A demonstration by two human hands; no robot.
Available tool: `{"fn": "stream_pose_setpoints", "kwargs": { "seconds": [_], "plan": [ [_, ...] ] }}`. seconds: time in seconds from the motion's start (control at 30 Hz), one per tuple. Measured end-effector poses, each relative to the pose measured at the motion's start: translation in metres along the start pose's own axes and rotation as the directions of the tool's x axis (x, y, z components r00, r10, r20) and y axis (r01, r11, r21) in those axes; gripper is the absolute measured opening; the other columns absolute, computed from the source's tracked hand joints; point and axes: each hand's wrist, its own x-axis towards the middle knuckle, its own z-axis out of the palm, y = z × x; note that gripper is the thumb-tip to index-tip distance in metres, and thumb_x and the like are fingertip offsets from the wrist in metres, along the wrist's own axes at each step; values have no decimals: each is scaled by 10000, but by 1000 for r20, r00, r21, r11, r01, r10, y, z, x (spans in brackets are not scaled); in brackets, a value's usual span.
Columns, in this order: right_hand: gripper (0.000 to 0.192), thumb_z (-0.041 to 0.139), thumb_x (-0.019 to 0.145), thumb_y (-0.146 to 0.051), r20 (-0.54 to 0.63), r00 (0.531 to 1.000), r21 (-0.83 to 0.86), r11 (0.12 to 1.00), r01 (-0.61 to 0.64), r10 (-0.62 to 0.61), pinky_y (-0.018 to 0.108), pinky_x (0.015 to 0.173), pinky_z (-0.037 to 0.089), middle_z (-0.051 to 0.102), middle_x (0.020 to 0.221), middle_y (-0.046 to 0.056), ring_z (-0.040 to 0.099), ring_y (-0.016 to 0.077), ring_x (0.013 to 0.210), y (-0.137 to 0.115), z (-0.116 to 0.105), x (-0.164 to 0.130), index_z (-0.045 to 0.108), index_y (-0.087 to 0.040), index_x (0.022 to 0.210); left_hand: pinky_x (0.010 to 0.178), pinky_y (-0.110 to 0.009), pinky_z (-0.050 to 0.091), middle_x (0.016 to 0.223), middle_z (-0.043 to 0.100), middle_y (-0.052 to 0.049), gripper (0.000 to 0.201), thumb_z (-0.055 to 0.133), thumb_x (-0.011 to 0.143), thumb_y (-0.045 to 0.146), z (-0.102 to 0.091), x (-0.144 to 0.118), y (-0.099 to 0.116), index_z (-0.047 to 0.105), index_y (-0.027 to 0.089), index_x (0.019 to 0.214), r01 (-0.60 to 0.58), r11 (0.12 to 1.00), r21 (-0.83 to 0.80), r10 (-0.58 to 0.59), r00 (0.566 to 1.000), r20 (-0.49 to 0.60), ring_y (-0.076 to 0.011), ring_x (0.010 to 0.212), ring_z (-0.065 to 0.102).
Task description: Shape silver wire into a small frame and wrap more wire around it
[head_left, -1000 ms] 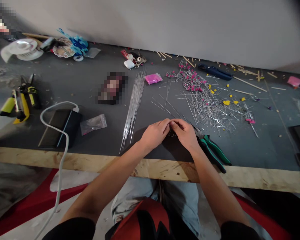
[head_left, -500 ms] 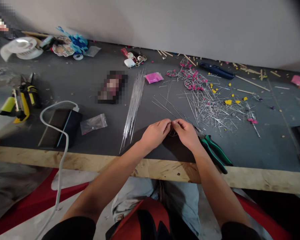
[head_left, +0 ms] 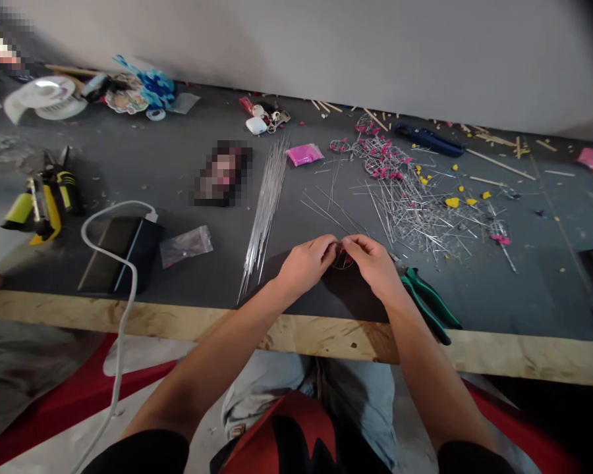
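My left hand (head_left: 307,262) and my right hand (head_left: 370,262) meet close to the table's front edge, thumbs and fingers pinched. Between them is a thin bent wire (head_left: 344,266), curving in a small loop below the fingertips; both hands grip it, and much of it is hidden by the fingers. Pliers with green and black handles (head_left: 431,304) lie by my right wrist, their jaws partly behind that hand. Left of my hands lies a bundle of straight silver wires (head_left: 264,214). A few loose wires (head_left: 326,209) rest just beyond my fingers.
A tangled heap of wire pieces with pink beads (head_left: 383,158) spreads at the back right, beside yellow bits (head_left: 452,202). Further left are a pink packet (head_left: 305,155), a plastic bag (head_left: 186,246), a power bank (head_left: 121,253) with a white cable, and yellow-black tools (head_left: 44,201).
My right hand has shifted slightly right and turned a little, so more of the wire loop shows between the hands. My left hand stays nearly still.
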Motion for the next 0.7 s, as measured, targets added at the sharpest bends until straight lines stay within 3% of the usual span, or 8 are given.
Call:
{"fn": "stream_pose_setpoints", "kwargs": {
  "seconds": [0.2, 0.47, 0.6, 0.7],
  "plan": [
    [173, 617, 742, -366, 7, 998, 89, 994, -69, 68, 258, 642, 405, 587, 631, -28, 527, 120, 632, 0, -1, 1, 654, -199, 712, 613, -211, 420, 772, 652, -6, 173, 404, 919, 264, 2, -1, -2, 562, 193, 912, -65, 996, 54, 67, 997, -39, -114, 690, 609],
    [103, 671, 702, -294, 168, 969, 400, 885, -236, 183, 275, 746, 451, 610, 662, -19, 565, 121, 669, 1, -1, 1, 663, -192, 694, 630, -229, 442, 745, 656, -15, 198, 360, 938, 223, 6, -3, 0, 542, 172, 880, -209, 956, 205, 234, 966, -111, -121, 681, 617],
    [113, 658, 708, -293, 220, 958, 452, 851, -267, 183, 262, 727, 460, 617, 692, -15, 573, 118, 680, -1, -1, 0, 642, -186, 676, 630, -229, 439, 712, 640, -14, 191, 371, 930, 211, 6, -3, 2, 543, 167, 860, -214, 956, 202, 237, 966, -101, -121, 667, 605],
    [124, 642, 717, -299, 213, 958, 435, 860, -269, 192, 267, 711, 472, 613, 695, -15, 578, 119, 672, -2, 0, 0, 623, -184, 676, 621, -221, 427, 725, 638, -5, 183, 387, 924, 224, 4, -2, 2, 552, 177, 860, -153, 983, 105, 160, 985, -63, -115, 672, 599]
  ]
}}
